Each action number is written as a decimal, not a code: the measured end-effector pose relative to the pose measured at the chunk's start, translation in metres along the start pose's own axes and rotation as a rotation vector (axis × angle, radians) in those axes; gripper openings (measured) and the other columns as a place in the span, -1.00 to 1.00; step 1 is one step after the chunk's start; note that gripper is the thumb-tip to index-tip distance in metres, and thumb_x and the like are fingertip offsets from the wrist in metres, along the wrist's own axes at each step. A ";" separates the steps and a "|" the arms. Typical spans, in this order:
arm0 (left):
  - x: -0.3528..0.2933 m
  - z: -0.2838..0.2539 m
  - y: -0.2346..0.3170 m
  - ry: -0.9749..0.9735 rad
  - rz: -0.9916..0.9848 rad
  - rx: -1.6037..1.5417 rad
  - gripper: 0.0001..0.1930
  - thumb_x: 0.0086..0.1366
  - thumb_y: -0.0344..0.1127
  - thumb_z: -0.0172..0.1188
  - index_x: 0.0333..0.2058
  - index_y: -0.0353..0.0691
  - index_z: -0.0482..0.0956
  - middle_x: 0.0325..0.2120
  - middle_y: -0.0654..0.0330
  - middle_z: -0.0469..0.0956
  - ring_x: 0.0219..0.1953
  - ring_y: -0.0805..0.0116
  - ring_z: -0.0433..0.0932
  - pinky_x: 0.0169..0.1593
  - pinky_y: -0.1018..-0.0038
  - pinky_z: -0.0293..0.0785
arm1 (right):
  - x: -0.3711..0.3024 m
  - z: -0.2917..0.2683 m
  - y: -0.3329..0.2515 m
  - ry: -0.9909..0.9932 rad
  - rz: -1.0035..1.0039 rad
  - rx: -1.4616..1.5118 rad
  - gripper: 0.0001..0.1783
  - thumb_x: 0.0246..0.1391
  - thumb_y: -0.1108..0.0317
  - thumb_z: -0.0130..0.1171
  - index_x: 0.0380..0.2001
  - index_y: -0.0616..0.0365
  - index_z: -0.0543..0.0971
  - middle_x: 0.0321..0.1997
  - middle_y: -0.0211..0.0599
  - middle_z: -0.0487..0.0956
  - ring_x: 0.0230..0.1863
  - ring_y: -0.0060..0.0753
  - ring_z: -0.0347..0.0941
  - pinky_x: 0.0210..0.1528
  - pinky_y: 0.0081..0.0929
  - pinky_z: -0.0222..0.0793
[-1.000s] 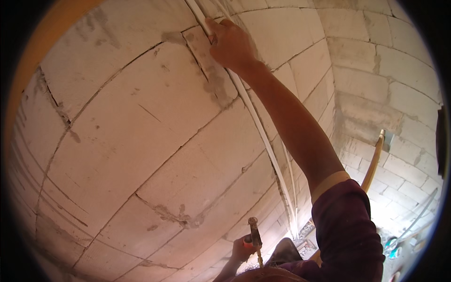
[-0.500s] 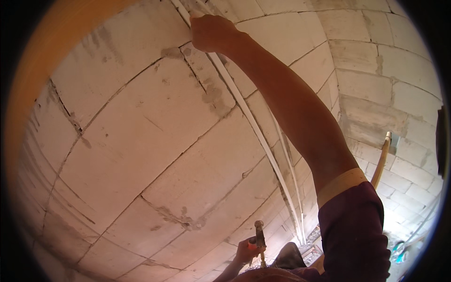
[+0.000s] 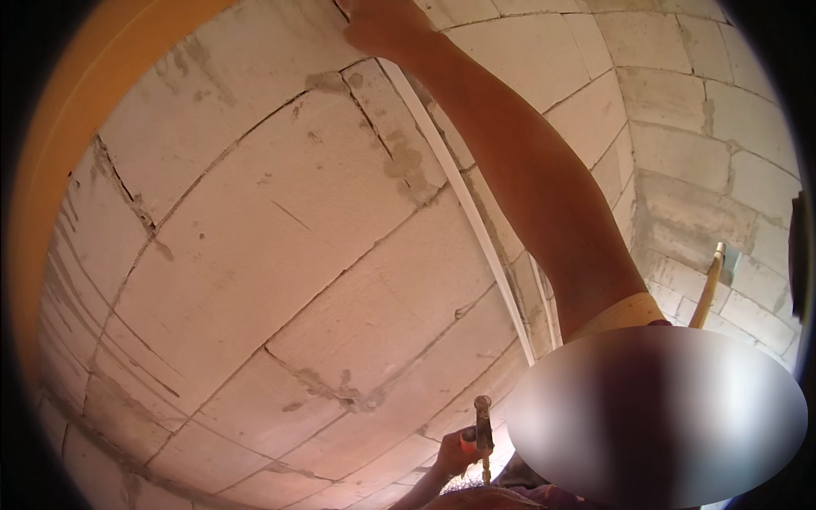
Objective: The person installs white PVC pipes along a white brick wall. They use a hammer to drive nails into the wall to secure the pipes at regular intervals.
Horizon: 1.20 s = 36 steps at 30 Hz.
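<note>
My right arm stretches up across the view to the wall. My right hand (image 3: pixel 382 27) is at the top edge, partly cut off, closed over a long thin white conduit (image 3: pixel 463 191). That conduit runs down along the block wall (image 3: pixel 280 229) from beneath the fist. Low in the view, my left hand (image 3: pixel 456 455) grips a hammer (image 3: pixel 483 423) by its orange and black handle. The hammer's head stands roughly upright, apart from the wall. A blurred oval hides the sleeve of my right arm and what lies around it.
A second white conduit (image 3: pixel 544 297) runs beside the first, partly behind my arm. At the right, a tan hose-like tube (image 3: pixel 710 285) with a pale tip stands near the adjoining block wall (image 3: pixel 680 153). An orange-brown curved edge (image 3: pixel 76 110) borders the upper left.
My right hand has shifted up, and its fingers are now partly out of view. The wall appears slightly farther right. My left hand still holds the hammer.
</note>
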State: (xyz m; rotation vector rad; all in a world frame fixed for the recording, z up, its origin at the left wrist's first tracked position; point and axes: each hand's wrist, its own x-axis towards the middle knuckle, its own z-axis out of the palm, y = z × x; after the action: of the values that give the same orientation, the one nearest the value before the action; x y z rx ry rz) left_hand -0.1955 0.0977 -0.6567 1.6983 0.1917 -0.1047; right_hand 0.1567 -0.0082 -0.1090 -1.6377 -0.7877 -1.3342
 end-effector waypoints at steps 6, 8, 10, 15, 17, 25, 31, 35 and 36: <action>0.010 0.014 0.015 0.037 0.026 -0.059 -0.74 0.10 -0.47 0.46 -0.21 -0.21 0.65 -0.44 0.37 0.60 -0.48 0.63 0.49 -0.43 0.61 0.43 | -0.032 -0.011 -0.001 0.065 -0.006 0.001 -0.73 0.09 0.37 0.07 -0.15 0.15 0.61 -0.21 0.05 0.63 -0.14 -0.01 0.60 -0.06 -0.14 0.52; 0.006 0.014 0.013 0.031 0.038 -0.048 -0.68 0.10 -0.49 0.44 -0.15 -0.26 0.62 -0.40 0.32 0.62 -0.45 0.60 0.52 -0.42 0.62 0.45 | -0.043 -0.009 -0.003 0.106 0.039 0.094 -0.74 0.16 0.31 0.09 -0.11 0.09 0.61 -0.24 -0.01 0.63 -0.13 -0.01 0.58 -0.02 -0.10 0.49; 0.001 0.013 0.013 -0.006 0.002 0.042 -0.56 0.09 -0.51 0.42 -0.02 -0.36 0.56 -0.33 0.21 0.67 -0.39 0.55 0.58 -0.39 0.63 0.50 | -0.050 -0.008 -0.007 0.088 0.059 0.113 -0.72 0.13 0.35 0.09 -0.10 0.12 0.60 -0.19 -0.03 0.60 -0.10 -0.02 0.56 -0.03 -0.09 0.49; -0.004 0.013 0.014 -0.006 0.024 -0.021 -0.61 0.10 -0.48 0.43 -0.06 -0.30 0.59 -0.33 0.25 0.67 -0.39 0.57 0.57 -0.37 0.61 0.49 | -0.052 -0.017 -0.010 0.014 0.017 0.019 -0.71 0.07 0.41 0.08 -0.12 0.17 0.61 -0.09 -0.05 0.57 -0.02 -0.06 0.54 -0.01 -0.15 0.51; -0.002 0.016 0.022 0.035 0.017 0.061 -0.72 0.10 -0.48 0.44 -0.18 -0.23 0.65 -0.37 0.33 0.65 -0.44 0.62 0.53 -0.39 0.61 0.46 | -0.052 -0.017 -0.014 0.013 0.044 -0.035 -0.72 0.05 0.41 0.08 -0.15 0.21 0.61 -0.10 -0.05 0.58 -0.03 -0.08 0.56 -0.02 -0.18 0.53; -0.002 0.029 0.056 0.034 0.052 0.096 -0.66 0.12 -0.50 0.42 -0.10 -0.26 0.62 -0.32 0.31 0.66 -0.29 0.56 0.58 -0.19 0.54 0.54 | -0.064 -0.019 -0.005 -0.041 0.069 -0.011 -0.81 0.04 0.41 0.11 -0.36 0.23 0.67 -0.21 -0.06 0.62 -0.15 -0.10 0.61 -0.13 -0.24 0.57; -0.015 0.028 0.039 0.076 0.064 0.118 -0.56 0.08 -0.51 0.42 -0.02 -0.33 0.57 -0.31 0.24 0.66 -0.30 0.51 0.60 -0.30 0.58 0.53 | -0.092 -0.018 -0.003 0.014 0.050 -0.003 -0.84 0.00 0.38 0.14 -0.41 0.19 0.65 -0.30 -0.06 0.63 -0.22 -0.12 0.62 -0.17 -0.28 0.55; -0.021 0.025 0.025 0.126 0.009 0.129 -0.59 0.09 -0.50 0.43 -0.04 -0.30 0.60 -0.35 0.28 0.64 -0.38 0.56 0.56 -0.36 0.60 0.49 | -0.109 -0.026 0.001 -0.064 0.062 0.056 -0.84 -0.02 0.35 0.16 -0.39 0.19 0.62 -0.31 -0.03 0.63 -0.21 -0.08 0.62 -0.15 -0.26 0.53; -0.023 0.026 0.024 0.154 -0.006 0.101 -0.61 0.09 -0.49 0.44 -0.07 -0.26 0.62 -0.40 0.34 0.62 -0.44 0.61 0.51 -0.41 0.62 0.45 | -0.112 -0.028 0.001 -0.097 0.080 0.073 -0.82 -0.01 0.33 0.16 -0.38 0.20 0.62 -0.31 -0.02 0.64 -0.21 -0.06 0.61 -0.15 -0.23 0.53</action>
State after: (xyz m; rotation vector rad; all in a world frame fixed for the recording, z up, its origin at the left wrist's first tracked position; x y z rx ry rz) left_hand -0.2126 0.0669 -0.6328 1.8073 0.3109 0.0124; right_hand 0.1197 -0.0283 -0.2165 -1.6682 -0.8100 -1.1645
